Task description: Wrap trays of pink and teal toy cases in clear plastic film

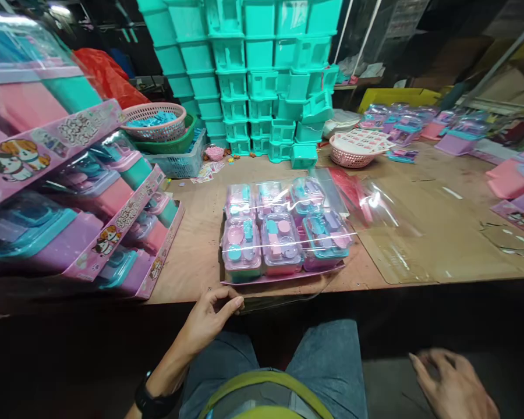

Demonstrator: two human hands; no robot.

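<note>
A pink-edged display tray [283,279] on the table in front of me holds several toy boxes [282,241] with clear domed lids over pink, teal and purple bases. Clear plastic film [266,195] lies over their tops, and a loose edge droops past the table's front. My left hand [218,308] is closed at the tray's near left corner, thumb and fingers pinched on that film edge. Low at the right, off the table, my right hand [456,381] is slightly blurred, its fingers loosely curled and apart with nothing visible in them.
Filled display trays [113,224] are stacked at the left. Teal bins [262,87] tower behind. A pink basket [157,121] and another basket [353,154] with printed sheets stand at the back. Brown cardboard [441,233] lies at the right, near more toy boxes [458,134].
</note>
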